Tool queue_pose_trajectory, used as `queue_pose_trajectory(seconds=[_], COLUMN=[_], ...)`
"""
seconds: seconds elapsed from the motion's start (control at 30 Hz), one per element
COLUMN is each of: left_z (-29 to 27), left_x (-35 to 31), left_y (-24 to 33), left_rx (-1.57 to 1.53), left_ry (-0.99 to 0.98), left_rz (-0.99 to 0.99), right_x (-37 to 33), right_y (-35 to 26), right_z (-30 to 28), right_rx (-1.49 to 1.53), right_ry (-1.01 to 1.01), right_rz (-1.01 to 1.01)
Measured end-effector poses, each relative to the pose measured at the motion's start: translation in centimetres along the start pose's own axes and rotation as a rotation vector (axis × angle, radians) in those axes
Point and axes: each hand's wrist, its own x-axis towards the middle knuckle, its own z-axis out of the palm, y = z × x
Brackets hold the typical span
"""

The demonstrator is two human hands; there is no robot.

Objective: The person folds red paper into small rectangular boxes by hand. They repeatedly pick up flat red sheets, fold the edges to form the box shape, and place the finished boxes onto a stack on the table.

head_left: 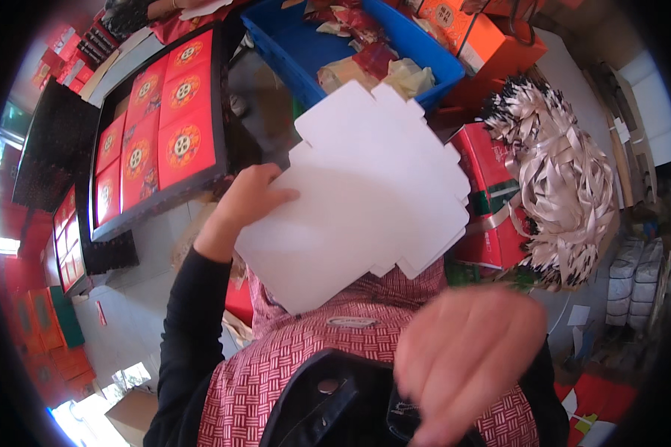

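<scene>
A stack of flat white cardboard box blanks with tabbed, notched edges lies tilted over my lap, on a red-and-white patterned apron. My left hand grips the stack at its left edge, the thumb resting on the top face. My right hand is raised close to the camera at the lower right, apart from the blanks. It is blurred, its back faces me and its fingertips are hidden, so I cannot see whether it holds anything.
At the left, a dark-framed tray holds several red boxes with round emblems. A blue crate with wrapped packets stands ahead. To the right, a bundle of beige ribbons lies by a red gift box. An orange bag stands behind.
</scene>
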Motion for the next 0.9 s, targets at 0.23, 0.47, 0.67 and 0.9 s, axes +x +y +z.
queue_pose_trajectory(seconds=[0.23,0.47,0.67,0.9], left_z=[1.3,4.5,4.2,4.6], left_x=[-0.6,-1.3,-2.9,-4.8], left_y=[-1.2,-1.0,-0.8,-0.5], left_rx=[-0.728,-0.735,-0.697,-1.053], left_ry=[0.05,0.03,-0.033,-0.075], left_rz=[-0.044,-0.202,-0.082,-0.111], right_x=[-5.8,-9.3,-9.2,-7.8], right_y=[4.7,7.3,5.8,6.0], right_z=[0.0,1.1,0.0,-0.1], right_rx=[-1.172,-1.673,-1.573,-1.498], right_ry=[0.064,-0.147,-0.069,0.014], right_rz=[0.316,0.472,0.566,0.418])
